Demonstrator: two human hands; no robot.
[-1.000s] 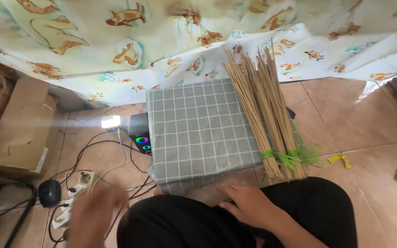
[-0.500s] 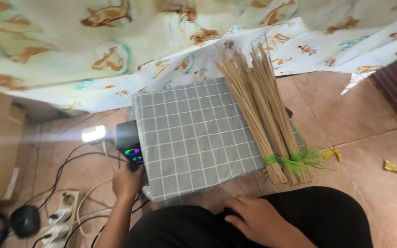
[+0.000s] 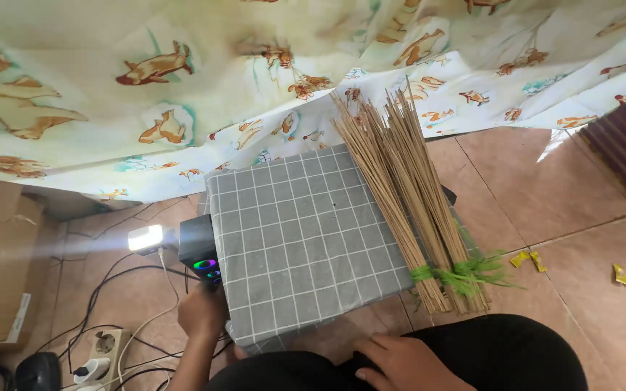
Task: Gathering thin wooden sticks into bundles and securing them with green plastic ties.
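Head view: the left hand (image 3: 201,313) reaches to a black box (image 3: 198,250) with glowing coloured rings, fingers curled against its lower front edge beside the grey checked cloth (image 3: 302,242); whether it grips the box cannot be told. The right hand (image 3: 403,362) lies loosely open, palm down, on the black-trousered lap. Tied stick bundles (image 3: 407,203) rest on the cloth's right side, cables and a power strip (image 3: 99,355) lying left on the tiled floor.

Matt checked cloth (image 3: 306,239), dry wooden sticks (image 3: 400,188), glossy floor tiles (image 3: 545,181), black plastic box (image 3: 198,250)
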